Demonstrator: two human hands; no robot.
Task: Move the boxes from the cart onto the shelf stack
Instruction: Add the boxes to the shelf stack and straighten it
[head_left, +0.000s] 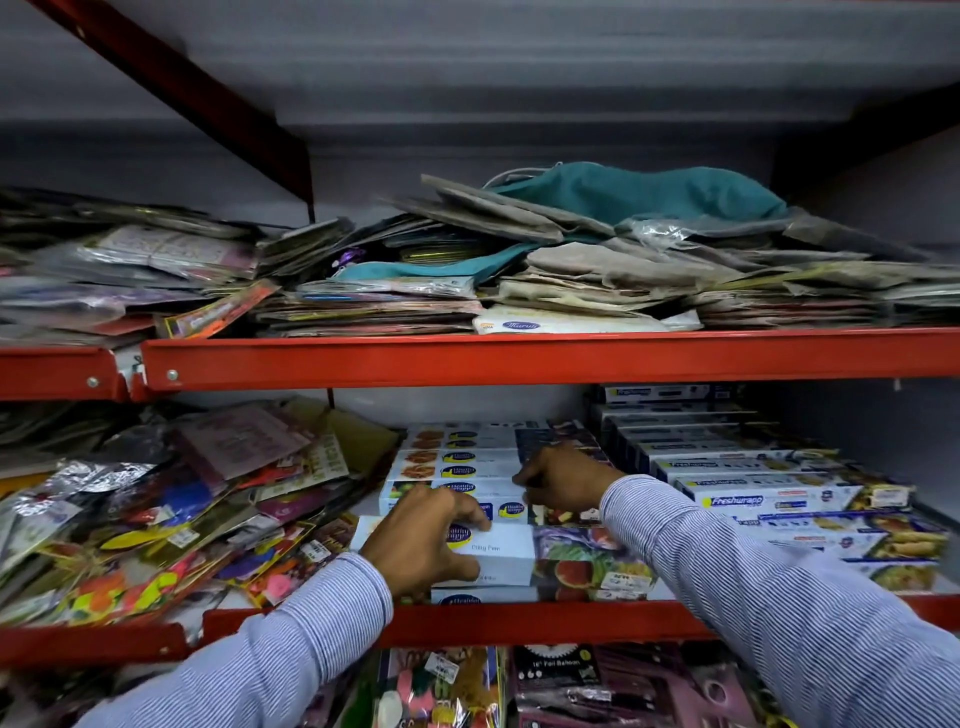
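Observation:
Long white cling-film boxes lie stacked on the middle shelf (519, 621) of a red rack. My left hand (423, 540) grips the left end of the front top box (511, 553), fingers over its top and thumb on its front face. Further back, my right hand (563, 483) rests on the stack of boxes (457, 465) behind it, fingers curled on a box there; whether it grips it is unclear. Both sleeves are blue-and-white striped. No cart is in view.
Right of the stack stands a stepped pile of Freshwrapp boxes (753, 493). Colourful packets of party goods (156, 519) crowd the shelf's left side. The upper shelf (519, 358) holds flat packets and a teal cloth (639, 195). More packets (561, 686) fill the shelf below.

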